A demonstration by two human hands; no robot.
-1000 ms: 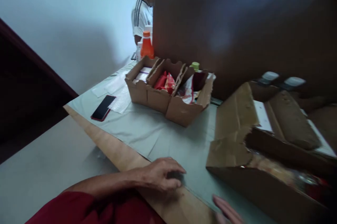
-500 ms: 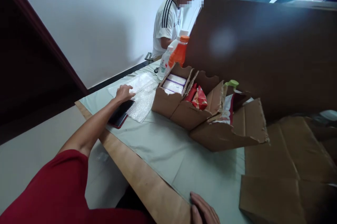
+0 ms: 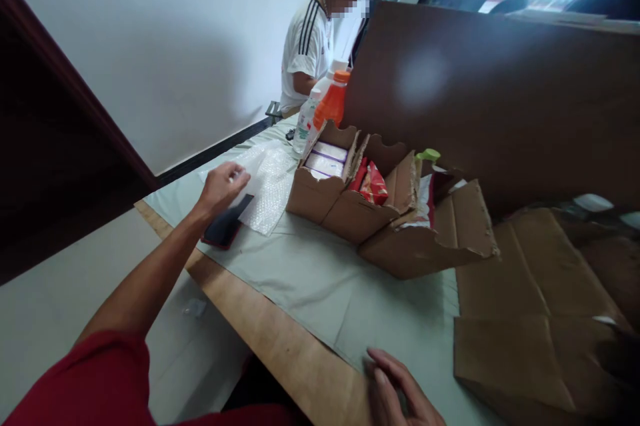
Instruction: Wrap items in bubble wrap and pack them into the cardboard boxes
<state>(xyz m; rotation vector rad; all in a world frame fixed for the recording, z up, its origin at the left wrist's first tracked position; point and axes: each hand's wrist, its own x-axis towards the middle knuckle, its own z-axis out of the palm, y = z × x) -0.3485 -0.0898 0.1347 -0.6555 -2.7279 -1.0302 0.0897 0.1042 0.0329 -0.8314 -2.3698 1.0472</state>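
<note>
Head view: the left hand [image 3: 225, 187], at nine o'clock in the picture, hangs over the phone's far end with its fingers loosely curled; I cannot tell whether they grip the bubble wrap [image 3: 273, 186] just beside them at three o'clock. The phone [image 3: 227, 225] lies at six o'clock from that hand, flat on the table [image 3: 310, 279]. At five o'clock in the picture, the right hand [image 3: 403, 393] is by the table edge, fingers slightly bent, with nothing seen in them. Three boxes [image 3: 345, 216] stand at three o'clock from the wrap.

The phone [image 3: 228, 223] is black with red edging, the cloth [image 3: 295, 265] pale green.
</note>
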